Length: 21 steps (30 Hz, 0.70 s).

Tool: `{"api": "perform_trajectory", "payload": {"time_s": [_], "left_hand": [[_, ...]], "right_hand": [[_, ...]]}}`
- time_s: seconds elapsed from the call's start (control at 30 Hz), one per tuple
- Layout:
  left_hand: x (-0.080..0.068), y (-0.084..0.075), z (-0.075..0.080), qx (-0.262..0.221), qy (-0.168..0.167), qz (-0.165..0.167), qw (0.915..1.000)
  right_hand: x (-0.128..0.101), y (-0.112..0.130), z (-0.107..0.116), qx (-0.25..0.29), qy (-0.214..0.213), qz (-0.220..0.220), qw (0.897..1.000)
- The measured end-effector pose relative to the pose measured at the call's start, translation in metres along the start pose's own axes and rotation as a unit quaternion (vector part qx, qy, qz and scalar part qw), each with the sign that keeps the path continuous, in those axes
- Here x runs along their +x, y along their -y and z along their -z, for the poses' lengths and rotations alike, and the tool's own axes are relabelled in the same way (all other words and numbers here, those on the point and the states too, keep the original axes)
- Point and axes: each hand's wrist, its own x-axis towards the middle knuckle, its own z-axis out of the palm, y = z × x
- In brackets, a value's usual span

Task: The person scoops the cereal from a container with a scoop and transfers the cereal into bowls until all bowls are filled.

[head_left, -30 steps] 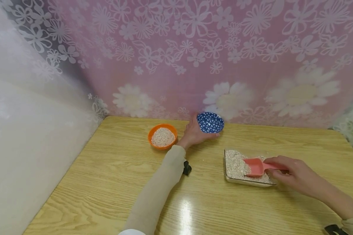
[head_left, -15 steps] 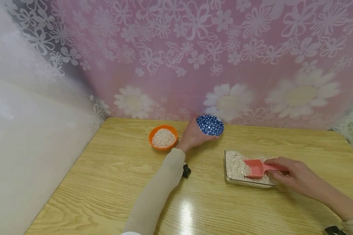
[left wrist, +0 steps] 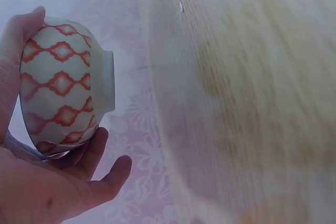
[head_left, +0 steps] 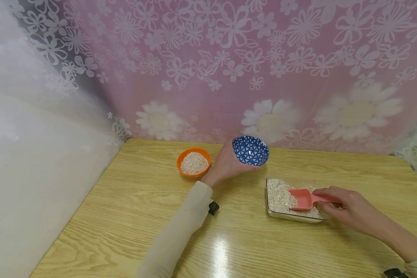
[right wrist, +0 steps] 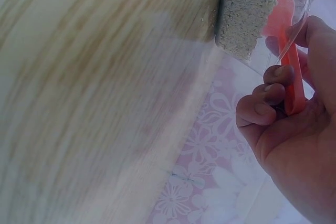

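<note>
My left hand [head_left: 227, 162] grips a small bowl [head_left: 251, 150] by its rim near the back of the table. Inside, the bowl is blue with white triangles; the left wrist view shows its white outside with red diamond shapes [left wrist: 62, 83] and its foot apart from the tabletop. On the right, my right hand [head_left: 347, 206] holds a pink scoop [head_left: 301, 199] by the handle. The scoop's head rests among rolled oats [head_left: 279, 195] in a clear rectangular container [head_left: 293, 218]. Fingers curl round the scoop handle [right wrist: 295, 90] in the right wrist view.
An orange bowl [head_left: 178, 166] heaped with oats stands left of my left hand. All of this is on a wood-grain table [head_left: 125, 216]. A pink flowered curtain [head_left: 201, 77] hangs along the table's back edge.
My left hand has drawn the patterned bowl slightly toward me and to the right, and the bowl looks a little larger. The right hand and scoop have stayed in place.
</note>
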Motion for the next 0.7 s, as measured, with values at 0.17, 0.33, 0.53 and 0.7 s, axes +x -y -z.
{"api": "perform_trajectory", "payload": {"time_s": [0.17,0.33,0.53,0.7], "left_hand": [[-0.017,-0.001,0.011,0.004,0.013,0.001,0.9999],[-0.037,-0.001,0.022,0.006,0.041,0.004,0.9991],[-0.060,0.005,0.031,0.024,0.080,-0.017,0.9963],[-0.078,0.014,0.036,0.034,0.121,-0.030,0.9916]], "right_hand": [[0.000,0.000,-0.001,-0.001,-0.005,0.003,1.000],[0.000,0.000,0.000,-0.005,-0.007,0.011,1.000],[0.000,0.000,0.000,-0.011,-0.007,0.013,1.000],[0.000,0.001,0.000,-0.008,-0.001,0.004,1.000]]}}
